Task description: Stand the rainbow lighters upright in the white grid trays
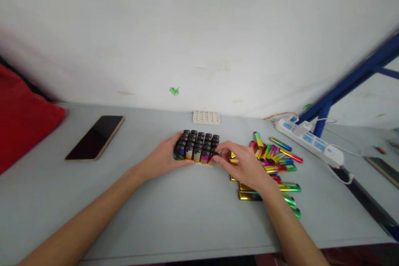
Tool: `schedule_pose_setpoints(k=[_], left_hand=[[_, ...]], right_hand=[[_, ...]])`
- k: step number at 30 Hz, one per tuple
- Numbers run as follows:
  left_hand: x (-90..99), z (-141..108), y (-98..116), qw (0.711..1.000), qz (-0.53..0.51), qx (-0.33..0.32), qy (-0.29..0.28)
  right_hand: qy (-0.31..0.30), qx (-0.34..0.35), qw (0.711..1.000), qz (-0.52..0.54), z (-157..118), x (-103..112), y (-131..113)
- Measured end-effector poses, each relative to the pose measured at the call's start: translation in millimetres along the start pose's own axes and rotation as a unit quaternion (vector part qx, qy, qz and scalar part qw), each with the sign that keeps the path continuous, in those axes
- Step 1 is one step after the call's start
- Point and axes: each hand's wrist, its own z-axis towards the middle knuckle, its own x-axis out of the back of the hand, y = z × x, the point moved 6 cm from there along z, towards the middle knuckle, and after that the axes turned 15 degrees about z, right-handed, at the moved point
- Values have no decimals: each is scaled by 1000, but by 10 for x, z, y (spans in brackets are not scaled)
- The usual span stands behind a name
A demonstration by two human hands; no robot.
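A block of upright lighters (197,153) with black tops stands in rows at the middle of the grey table, a pale edge showing beneath it. My left hand (165,153) wraps round the left side of this block. At its front right corner, my right hand (238,162) pinches the black top of one lighter (215,153) between thumb and finger. Colourful shiny lighters (277,168) lie in a loose pile to the right, partly hidden by my right hand and forearm. Behind the block, a white tray with holes (206,117) lies near the wall.
A dark phone (96,138) lies at the left, near a red cloth item (25,116). At the right are a white power strip (311,141) with cables and a blue metal frame (349,79). The wall (199,41) rises behind the table.
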Motion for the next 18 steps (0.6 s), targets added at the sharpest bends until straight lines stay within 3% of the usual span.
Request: schedule_pose_setpoints(k=[4, 7, 11, 15, 18], left_hand=[[12, 0, 27, 1000, -20, -3, -1], [24, 5, 42, 1000, -31, -2, 2], [32, 29, 19, 1000, -18, 0, 8], [27, 53, -16, 1000, -9, -13, 14], [30, 64, -45, 1000, 1, -11, 21]], right_hand=[[15, -3, 1000, -2, -19, 29, 0], [60, 4, 998, -27, -16, 104, 69], [113, 13, 988, -103, 207, 246, 288], [4, 34, 974, -223, 734, 139, 522], [-79, -47, 946, -310, 1063, 5, 742]])
